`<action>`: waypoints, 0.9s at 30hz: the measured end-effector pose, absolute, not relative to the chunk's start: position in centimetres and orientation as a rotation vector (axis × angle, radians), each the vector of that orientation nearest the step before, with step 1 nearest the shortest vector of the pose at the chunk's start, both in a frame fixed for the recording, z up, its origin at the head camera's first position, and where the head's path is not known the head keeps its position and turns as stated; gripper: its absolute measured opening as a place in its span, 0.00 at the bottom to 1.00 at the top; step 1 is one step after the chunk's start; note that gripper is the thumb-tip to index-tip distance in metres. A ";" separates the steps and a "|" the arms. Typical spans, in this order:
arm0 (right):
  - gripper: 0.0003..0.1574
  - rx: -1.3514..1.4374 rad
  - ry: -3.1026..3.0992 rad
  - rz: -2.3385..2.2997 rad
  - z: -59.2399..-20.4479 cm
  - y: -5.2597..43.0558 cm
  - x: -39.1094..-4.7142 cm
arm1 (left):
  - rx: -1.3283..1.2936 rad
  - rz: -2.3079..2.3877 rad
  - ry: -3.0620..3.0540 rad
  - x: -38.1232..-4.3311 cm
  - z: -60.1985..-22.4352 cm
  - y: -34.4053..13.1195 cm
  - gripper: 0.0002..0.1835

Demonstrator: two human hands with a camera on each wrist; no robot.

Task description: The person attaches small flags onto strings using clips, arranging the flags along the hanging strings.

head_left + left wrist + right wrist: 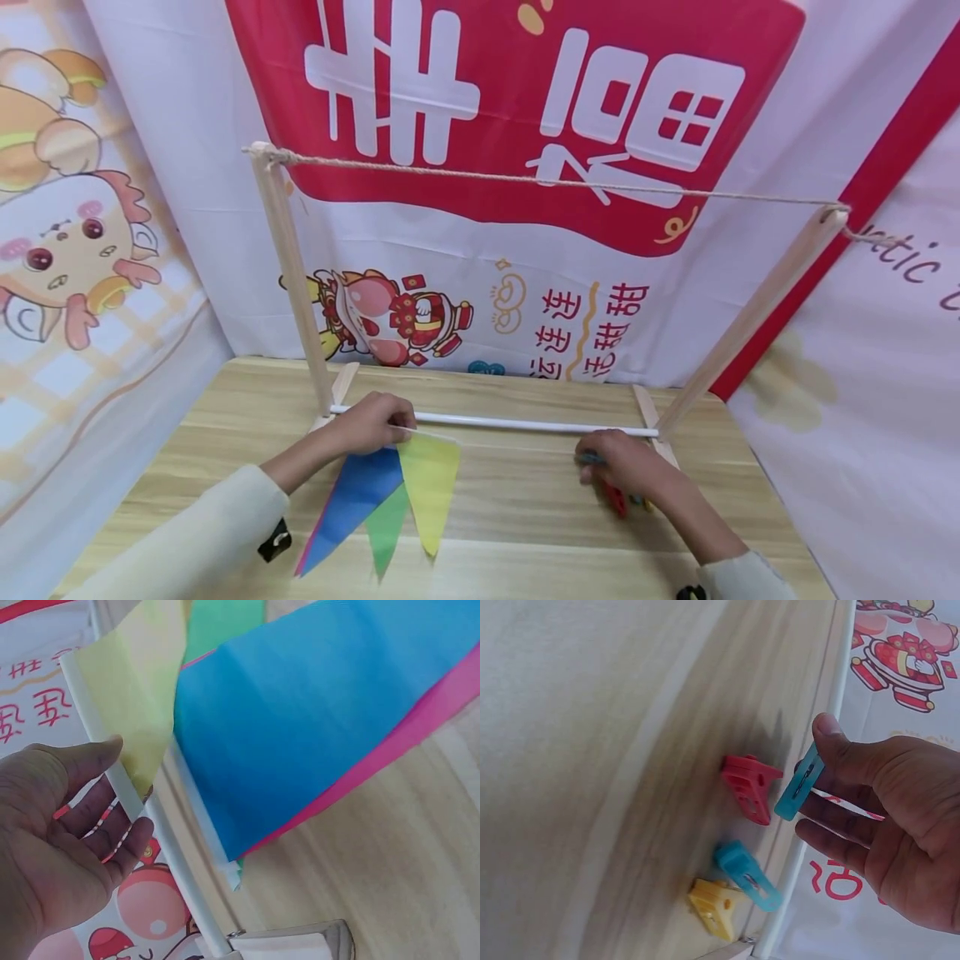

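Note:
My left hand (pixel 371 423) pinches a yellow triangular pennant (pixel 430 487) by its white-edged top, thumb on one side and fingers on the other. Beside it on the table lie a blue pennant (pixel 358 493), a pink one (pixel 420 746) peeking out beneath it, and a green pennant (pixel 387 527). Between thumb and fingers, my right hand (pixel 626 462) holds a teal clothespin (pixel 800 784) just above the table. Below that hand in the right wrist view are a red clothespin (pixel 748 787), another teal clothespin (pixel 748 876) and a yellow clothespin (pixel 713 909).
A wooden frame stands on the table (pixel 517 517), with a left post (pixel 291 275) and a right post (pixel 753 325). Twine (pixel 480 176) runs between the post tops, and a white rod (pixel 487 421) joins their bases. Printed cloth (pixel 487 267) hangs behind and at both sides.

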State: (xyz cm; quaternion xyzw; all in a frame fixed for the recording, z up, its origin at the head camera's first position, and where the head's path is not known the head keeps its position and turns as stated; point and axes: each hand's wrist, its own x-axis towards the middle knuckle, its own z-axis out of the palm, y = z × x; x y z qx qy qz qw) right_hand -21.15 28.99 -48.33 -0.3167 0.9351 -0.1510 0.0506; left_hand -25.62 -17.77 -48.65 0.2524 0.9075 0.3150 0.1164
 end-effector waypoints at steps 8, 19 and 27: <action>0.14 -0.940 2.794 -0.528 -46.9 28.5 -21.6 | 0.636 1.056 2.628 -26.0 -47.2 -18.4 0.04; 0.13 -0.975 2.824 -0.539 -45.1 27.9 -22.9 | 0.519 1.307 2.577 -26.2 -45.2 -19.5 0.06; 0.15 -0.979 2.830 -0.530 -43.0 27.2 -23.2 | 0.460 1.473 2.534 -26.2 -44.2 -20.1 0.10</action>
